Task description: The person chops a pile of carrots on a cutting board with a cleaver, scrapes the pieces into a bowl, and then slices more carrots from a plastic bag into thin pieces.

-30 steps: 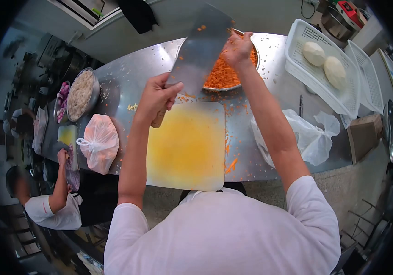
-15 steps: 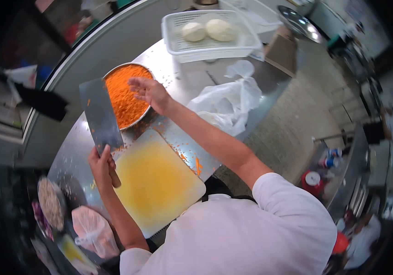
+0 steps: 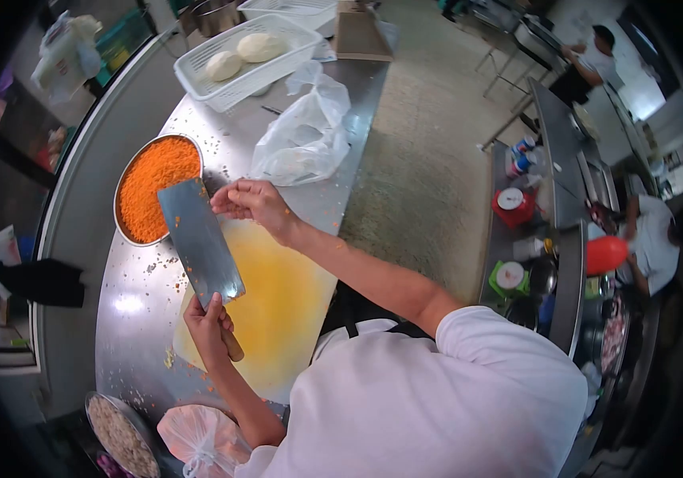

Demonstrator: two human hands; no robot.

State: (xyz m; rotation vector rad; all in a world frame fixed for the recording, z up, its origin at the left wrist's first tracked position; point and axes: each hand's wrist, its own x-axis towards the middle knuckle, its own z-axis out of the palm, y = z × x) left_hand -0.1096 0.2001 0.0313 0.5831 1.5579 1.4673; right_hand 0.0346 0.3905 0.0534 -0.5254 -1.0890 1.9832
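Observation:
My left hand (image 3: 209, 327) grips a cleaver (image 3: 202, 243) by its wooden handle, the broad blade raised over the cutting board. Bits of orange cling to the metal. Beside the upper part of the blade is my right hand (image 3: 262, 209), palm turned inward, fingers loosely bent and apart, with nothing seen in them. The white cutting board (image 3: 286, 295), stained yellow, lies below both hands. Just past the blade stands a round metal pan (image 3: 116, 209) heaped with finely chopped carrot (image 3: 158, 179); the blade's far corner overlaps it in this view.
A crumpled plastic bag (image 3: 310, 135) lies beyond my right hand. Two dough balls (image 3: 258, 48) sit in a white basket (image 3: 222, 97). Near my left elbow are a tied bag (image 3: 202, 434) and a tray of pale food (image 3: 122, 434). Carrot scraps dot the steel table (image 3: 138, 319). Two people work at right.
My right hand has come back from over the carrot pan to beside the cleaver blade. The camera view has turned right, shifting the table leftward.

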